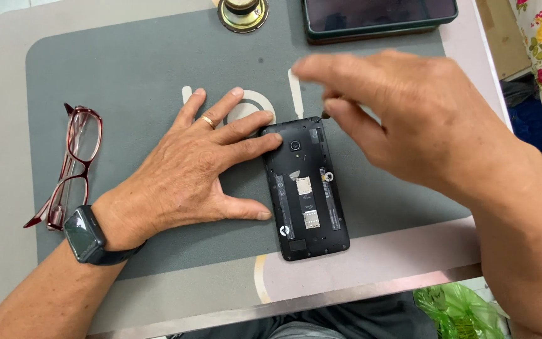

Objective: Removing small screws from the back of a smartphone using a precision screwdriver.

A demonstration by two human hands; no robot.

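Note:
A black phone (308, 188) lies face down on the grey mat (127, 75) with its back cover off, so the camera lens and card slots show. My left hand (202, 169) rests flat on the mat. Its fingers are spread, and the index and middle fingertips and the thumb touch the phone's left edge. It wears a gold ring and a dark wristwatch (86, 235). My right hand (421, 119) hovers blurred over the phone's top right corner. Its thumb and a finger pinch a small dark piece (325, 115) just above that corner.
Red-framed glasses (73, 163) lie at the mat's left. A white plastic pry stick (295, 94) lies beyond the phone. A dark tablet (377, 16) and a round brass object (243, 14) sit at the far edge. A green plastic bag (456, 307) hangs below the table's front right.

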